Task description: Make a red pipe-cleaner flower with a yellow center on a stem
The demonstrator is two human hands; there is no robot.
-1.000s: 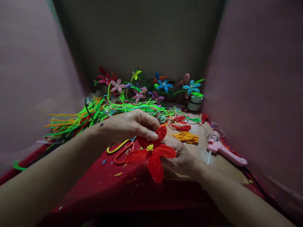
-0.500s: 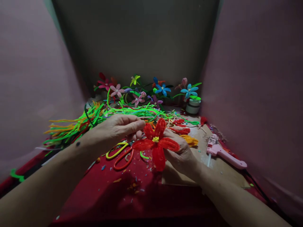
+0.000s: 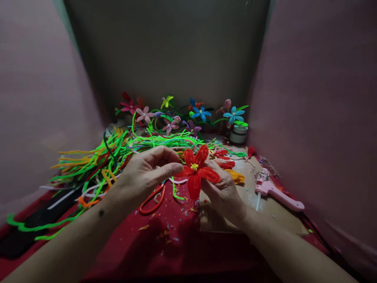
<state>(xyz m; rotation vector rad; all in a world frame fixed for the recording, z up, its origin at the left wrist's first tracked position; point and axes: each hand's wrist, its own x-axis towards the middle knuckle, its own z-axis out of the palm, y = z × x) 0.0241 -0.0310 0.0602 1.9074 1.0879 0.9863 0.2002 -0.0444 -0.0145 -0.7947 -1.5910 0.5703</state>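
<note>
Between my hands is a red pipe-cleaner flower [image 3: 194, 188] with a cluster of yellow stamens at its centre, its face turned toward me. My right hand [image 3: 225, 192] grips it from behind, on the right; the stem is hidden. On the other side, my left hand [image 3: 154, 169] has its thumb and curled fingers closed around the left petal, which is partly covered. Red-handled scissors [image 3: 152, 199] lie on the red cloth [image 3: 118, 251] below my left hand. Loose red petals [image 3: 227, 165] and an orange piece [image 3: 237, 177] rest just beyond my right hand.
A heap of green and orange pipe cleaners [image 3: 118, 153] spreads behind and left. Finished flowers [image 3: 201, 113] line the back, near a lidded jar [image 3: 238, 133]. A pink glue gun [image 3: 278, 192] lies on a brown board [image 3: 282, 220] at right. Pale walls flank both sides.
My left thumb and fingers have moved from beside the upper-left petal down onto the left one. The flower has turned slightly and shifted a little. The right hand keeps its hold.
</note>
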